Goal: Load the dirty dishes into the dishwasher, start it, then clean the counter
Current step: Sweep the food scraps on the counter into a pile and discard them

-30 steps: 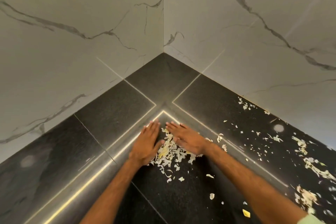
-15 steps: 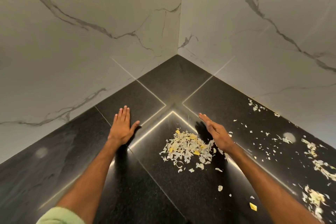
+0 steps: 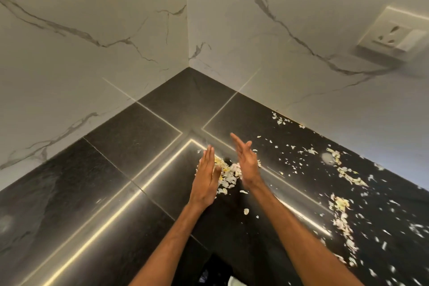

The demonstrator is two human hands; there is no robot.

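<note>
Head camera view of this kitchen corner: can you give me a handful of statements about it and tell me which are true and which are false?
1. The left hand and right hand flank a small pile of scraps, fingers straight. True.
2. The left hand grips a cloth. False: it holds nothing.
3. More scattered scraps lie on the counter to the right of the pile. True.
4. The counter is white. False: it is black; the walls are pale marble.
5. A wall socket shows at the upper right. True.
</note>
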